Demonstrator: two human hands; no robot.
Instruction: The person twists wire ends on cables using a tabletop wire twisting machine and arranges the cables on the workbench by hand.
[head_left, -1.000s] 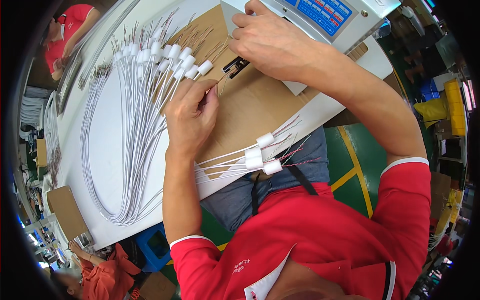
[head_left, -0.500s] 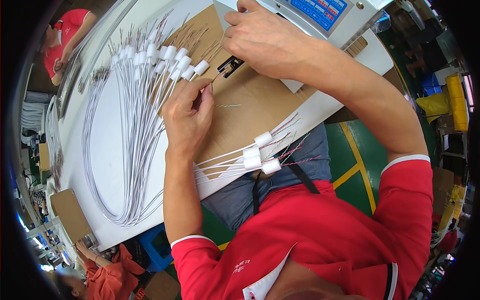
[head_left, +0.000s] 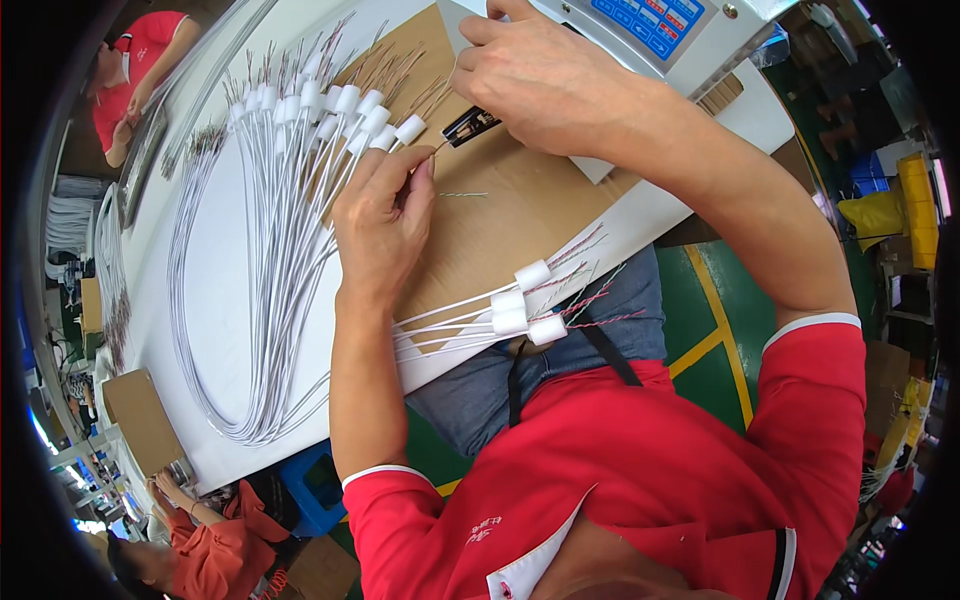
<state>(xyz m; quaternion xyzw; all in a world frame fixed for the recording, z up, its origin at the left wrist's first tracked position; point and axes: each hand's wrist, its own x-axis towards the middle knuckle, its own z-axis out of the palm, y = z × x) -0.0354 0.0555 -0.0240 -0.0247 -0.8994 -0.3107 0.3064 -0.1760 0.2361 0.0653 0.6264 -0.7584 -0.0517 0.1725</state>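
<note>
My left hand (head_left: 385,215) is closed in a pinch on the thin bared wires (head_left: 440,148). Their ends reach toward a small black slotted part (head_left: 469,126) at the front of a light grey machine (head_left: 655,75). My right hand (head_left: 545,85) is beside that part, against the machine, with its fingers curled in; whatever is between them is hidden. Left of my left hand lies a large bundle of white cables (head_left: 262,300), with white cylindrical sleeves (head_left: 375,120) and frayed wire ends. Several more sleeved cables (head_left: 508,310) lie under my left forearm, their twisted pink and green wires spread near the table edge.
Brown cardboard (head_left: 500,215) covers part of the white table (head_left: 215,335). A short twisted wire (head_left: 462,194) lies on it. The machine carries a blue keypad (head_left: 650,22). One co-worker (head_left: 135,80) is at far left, another (head_left: 215,540) at lower left, near a blue stool (head_left: 315,490).
My left hand has moved slightly right, bringing the pinched wires closer to the black part. My right hand has stayed almost in place. The whole view has shifted a little.
</note>
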